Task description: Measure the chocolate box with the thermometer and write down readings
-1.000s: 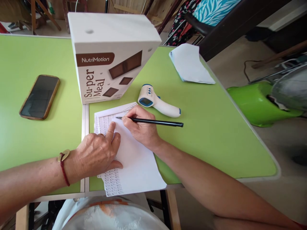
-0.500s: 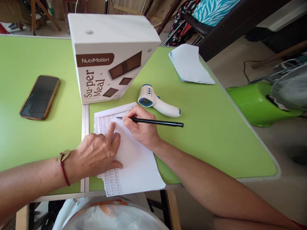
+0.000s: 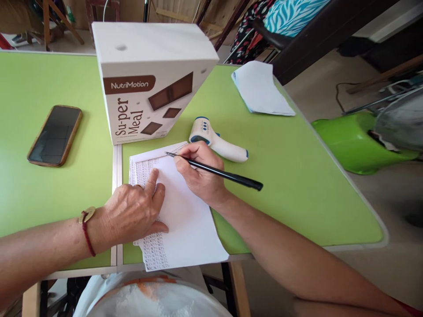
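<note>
My right hand (image 3: 202,174) pinches a black pen (image 3: 228,175) close to its writing end. The tip points left, over the upper part of a white paper sheet (image 3: 191,229). Whether the tip touches the sheet I cannot tell. Rows of small handwritten letters run down the sheet's left side. My left hand (image 3: 140,209) rests on the paper, index finger stretched toward the written rows and thumb spread apart; it holds nothing. Just beyond my right hand lies a white and blue infrared thermometer (image 3: 228,147).
A white NutriMotion box (image 3: 132,105) stands behind the paper. To the left lies a phone (image 3: 54,135) in a brown case. Folded white papers (image 3: 261,90) are at the table's back right. A green bucket (image 3: 357,141) stands beyond the right edge of the green table (image 3: 291,193).
My right hand has moved slightly right with the pen. The pen's tip has shifted up and right, and its back end has swung down and right. My left hand stays put.
</note>
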Demonstrator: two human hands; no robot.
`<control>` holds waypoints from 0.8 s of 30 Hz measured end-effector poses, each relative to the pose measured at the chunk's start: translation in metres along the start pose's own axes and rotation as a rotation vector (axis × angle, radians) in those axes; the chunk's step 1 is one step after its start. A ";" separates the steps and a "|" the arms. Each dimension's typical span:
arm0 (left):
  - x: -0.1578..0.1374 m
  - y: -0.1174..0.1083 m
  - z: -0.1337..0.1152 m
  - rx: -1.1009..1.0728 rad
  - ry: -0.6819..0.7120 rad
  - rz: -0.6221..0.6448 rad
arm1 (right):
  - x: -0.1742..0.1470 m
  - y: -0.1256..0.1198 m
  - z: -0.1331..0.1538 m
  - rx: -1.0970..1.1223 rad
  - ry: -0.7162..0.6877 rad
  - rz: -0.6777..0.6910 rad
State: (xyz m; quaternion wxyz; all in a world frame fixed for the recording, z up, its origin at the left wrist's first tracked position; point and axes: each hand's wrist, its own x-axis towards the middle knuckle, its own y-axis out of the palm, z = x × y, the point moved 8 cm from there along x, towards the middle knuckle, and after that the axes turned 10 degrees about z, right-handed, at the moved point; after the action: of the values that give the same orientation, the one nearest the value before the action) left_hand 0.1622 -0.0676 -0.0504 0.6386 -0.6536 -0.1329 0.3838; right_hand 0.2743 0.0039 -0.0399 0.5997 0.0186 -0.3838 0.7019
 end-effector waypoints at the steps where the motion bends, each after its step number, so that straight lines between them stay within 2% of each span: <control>1: 0.000 0.000 0.000 0.002 0.000 0.003 | 0.001 -0.002 0.003 -0.035 -0.045 0.006; 6: -0.002 0.002 0.001 0.009 -0.009 0.026 | 0.000 -0.004 0.018 -0.312 -0.309 0.096; 9: -0.002 0.002 0.003 0.009 -0.012 0.000 | -0.001 0.003 0.018 -0.450 -0.334 0.205; 11: -0.001 0.001 0.006 0.003 0.014 -0.064 | -0.003 0.009 0.016 -0.525 -0.324 0.294; 13: -0.002 -0.007 0.012 -0.045 0.069 -0.225 | -0.003 0.014 0.014 -0.594 -0.309 0.359; 16: -0.016 -0.030 0.034 -0.221 0.137 -0.650 | -0.005 0.017 0.011 -0.663 -0.315 0.406; 18: -0.033 -0.042 0.059 -0.336 0.096 -0.971 | -0.005 0.020 0.010 -0.695 -0.331 0.429; 20: -0.047 -0.043 0.086 -0.423 -0.039 -1.220 | -0.005 0.021 0.009 -0.714 -0.341 0.445; 22: -0.054 -0.035 0.112 -0.513 -0.199 -1.358 | -0.003 0.019 0.009 -0.725 -0.329 0.435; 24: -0.050 -0.022 0.133 -0.632 -0.287 -1.385 | 0.003 0.009 0.007 -0.762 -0.263 0.379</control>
State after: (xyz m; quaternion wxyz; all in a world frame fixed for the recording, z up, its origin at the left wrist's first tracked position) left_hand 0.0458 -0.0003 0.0015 0.4925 -0.5166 -0.6960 -0.0781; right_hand 0.2626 0.0026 -0.0387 0.3707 -0.1853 -0.6848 0.5993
